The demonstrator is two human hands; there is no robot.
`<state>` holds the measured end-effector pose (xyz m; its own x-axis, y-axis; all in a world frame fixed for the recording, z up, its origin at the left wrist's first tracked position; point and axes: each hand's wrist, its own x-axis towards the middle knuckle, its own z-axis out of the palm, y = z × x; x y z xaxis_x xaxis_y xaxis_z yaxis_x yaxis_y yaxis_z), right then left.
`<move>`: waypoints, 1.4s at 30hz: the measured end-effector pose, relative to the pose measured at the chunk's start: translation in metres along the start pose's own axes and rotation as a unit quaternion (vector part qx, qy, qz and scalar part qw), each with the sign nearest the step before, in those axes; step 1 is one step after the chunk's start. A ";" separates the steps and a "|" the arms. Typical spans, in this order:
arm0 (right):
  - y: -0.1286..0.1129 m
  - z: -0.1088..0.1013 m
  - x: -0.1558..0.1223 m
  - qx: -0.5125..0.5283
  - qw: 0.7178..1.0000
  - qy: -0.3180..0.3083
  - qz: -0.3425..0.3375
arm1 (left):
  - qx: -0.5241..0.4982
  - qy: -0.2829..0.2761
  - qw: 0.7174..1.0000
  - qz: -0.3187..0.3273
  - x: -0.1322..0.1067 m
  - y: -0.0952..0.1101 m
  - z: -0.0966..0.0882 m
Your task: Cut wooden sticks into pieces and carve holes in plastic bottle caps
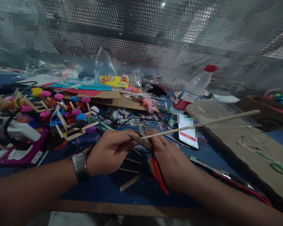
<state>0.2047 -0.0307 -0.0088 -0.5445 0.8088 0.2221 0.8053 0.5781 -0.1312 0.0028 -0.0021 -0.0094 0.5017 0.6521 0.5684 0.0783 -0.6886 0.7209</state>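
Observation:
My right hand (171, 163) is wrapped round a pair of scissors (159, 175) with red handles. Their blades point up and left, in front of my left fingertips. A long, thin wooden stick (217, 121) runs from the blades over my right hand, its far end rising to the right. My left hand (110, 153), with a metal watch at the wrist, is closed at the stick's near end; the blades partly hide its grip. Below the hands, several flat wooden sticks (129, 183) lie on the blue table (94, 190).
Stick pieces with coloured clay balls (46, 94) crowd the left, beside a purple power strip (25, 150). Behind are cardboard (108, 101) and plastic wrappers. A bottle (191, 89), a lit phone (188, 136), a long metal tool with red edges (226, 175) and cardboard boxes (266, 116) stand right.

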 end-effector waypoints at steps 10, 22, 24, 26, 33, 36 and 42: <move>0.000 -0.004 0.003 0.078 0.997 -0.007 0.027 | 0.001 -0.003 0.999 -0.037 0.002 -0.002 0.000; 0.006 -0.003 0.002 0.282 0.959 -0.028 0.003 | -0.015 -0.055 0.996 -0.074 0.004 0.002 -0.002; 0.005 0.000 0.001 0.322 0.946 -0.012 -0.012 | -0.032 -0.074 0.994 -0.080 0.004 0.003 -0.001; 0.005 0.000 0.001 0.345 0.939 0.002 -0.011 | -0.046 -0.058 0.993 -0.097 0.004 0.005 -0.001; 0.008 -0.002 0.006 0.386 0.923 -0.006 0.004 | -0.038 -0.035 0.991 -0.123 0.003 0.003 -0.001; 0.011 0.002 0.005 0.389 0.921 0.018 0.001 | -0.017 -0.022 0.993 -0.115 0.002 0.002 -0.002; 0.017 0.006 0.005 0.399 0.915 0.049 0.024 | -0.020 -0.010 0.994 -0.104 0.002 0.003 -0.003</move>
<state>0.2140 -0.0167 -0.0161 -0.4579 0.8442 0.2786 0.3781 0.4685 -0.7985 0.0018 -0.0020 -0.0052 0.4954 0.7724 0.3974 0.1489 -0.5263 0.8372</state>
